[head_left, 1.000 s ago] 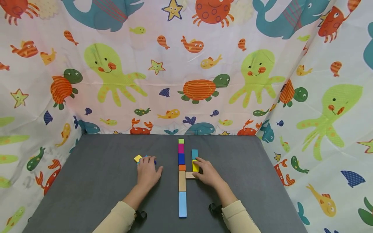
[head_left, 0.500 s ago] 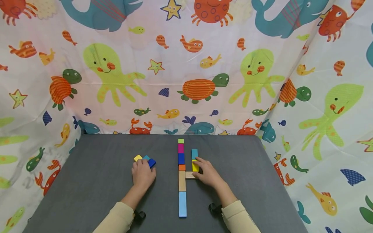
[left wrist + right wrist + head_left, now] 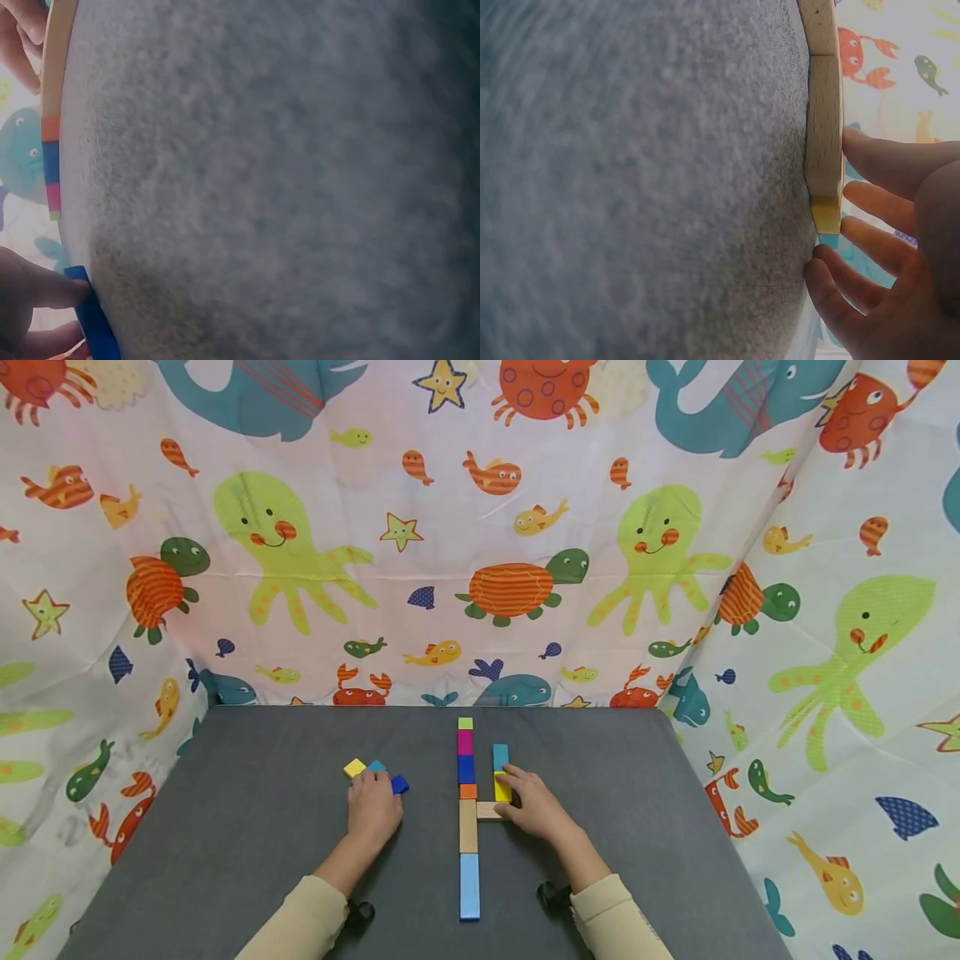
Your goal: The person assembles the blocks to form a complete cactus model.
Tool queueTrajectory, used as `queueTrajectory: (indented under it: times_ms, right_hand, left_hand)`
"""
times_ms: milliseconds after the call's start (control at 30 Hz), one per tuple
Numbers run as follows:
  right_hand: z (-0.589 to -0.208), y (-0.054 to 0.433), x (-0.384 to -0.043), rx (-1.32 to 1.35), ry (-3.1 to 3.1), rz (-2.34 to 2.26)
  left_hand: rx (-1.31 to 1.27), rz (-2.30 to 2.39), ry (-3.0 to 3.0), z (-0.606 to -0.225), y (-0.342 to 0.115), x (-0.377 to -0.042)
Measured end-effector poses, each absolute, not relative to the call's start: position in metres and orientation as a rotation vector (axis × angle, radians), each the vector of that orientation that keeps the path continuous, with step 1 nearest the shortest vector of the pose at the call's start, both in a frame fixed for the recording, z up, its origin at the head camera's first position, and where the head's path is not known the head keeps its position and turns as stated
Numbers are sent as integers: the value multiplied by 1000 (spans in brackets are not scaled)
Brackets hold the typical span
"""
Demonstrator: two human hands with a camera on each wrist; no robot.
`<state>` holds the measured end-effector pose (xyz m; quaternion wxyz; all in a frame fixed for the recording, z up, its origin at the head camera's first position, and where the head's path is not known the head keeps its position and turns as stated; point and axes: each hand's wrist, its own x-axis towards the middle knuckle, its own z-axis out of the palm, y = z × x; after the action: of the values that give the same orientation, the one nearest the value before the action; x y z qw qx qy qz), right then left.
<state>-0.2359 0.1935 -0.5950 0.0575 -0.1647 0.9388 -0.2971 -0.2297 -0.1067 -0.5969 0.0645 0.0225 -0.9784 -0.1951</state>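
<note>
My left hand (image 3: 375,810) is at the small group of loose blocks on the left of the table. Its thumb and fingers pinch a dark blue block (image 3: 96,319), whose far end (image 3: 400,784) shows beside the fingertips in the head view. A yellow block (image 3: 355,768) and a teal block (image 3: 377,766) lie just beyond those fingers. My right hand (image 3: 538,806) rests, fingers spread, on a short branch of blocks. Its fingertips touch the yellow block (image 3: 502,787) there, and the thumb lies on the crosswise wooden block (image 3: 825,116). A teal block (image 3: 500,756) continues the branch.
A straight column of blocks runs between the hands: light blue (image 3: 469,887), plain wood (image 3: 468,827), orange (image 3: 468,791), dark blue (image 3: 467,769), magenta (image 3: 466,742) and green (image 3: 466,723). The dark grey table (image 3: 247,827) meets a sea-animal curtain (image 3: 420,560) behind.
My left hand has drawn back a little and its fingers have closed in. The dark blue block has slid right, away from the teal one. My right hand has stayed still.
</note>
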Motion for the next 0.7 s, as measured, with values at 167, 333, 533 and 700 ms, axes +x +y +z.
queueTrajectory:
  times_ms: [167, 333, 533, 700]
  right_hand:
    - [-595, 193, -235, -488, 2843, -905]
    - [-594, 193, -235, -485, 2847, -911]
    - [-595, 193, -235, -473, 2853, -910]
    - [-595, 194, -235, -479, 2849, -904]
  left_hand:
    - [-50, -544, -2973, -595, -101, -233]
    - [-111, -547, -2996, -591, -97, -236]
    - [-243, -624, -3000, -589, -88, -241]
    - [-312, -717, -3028, -591, -79, -244]
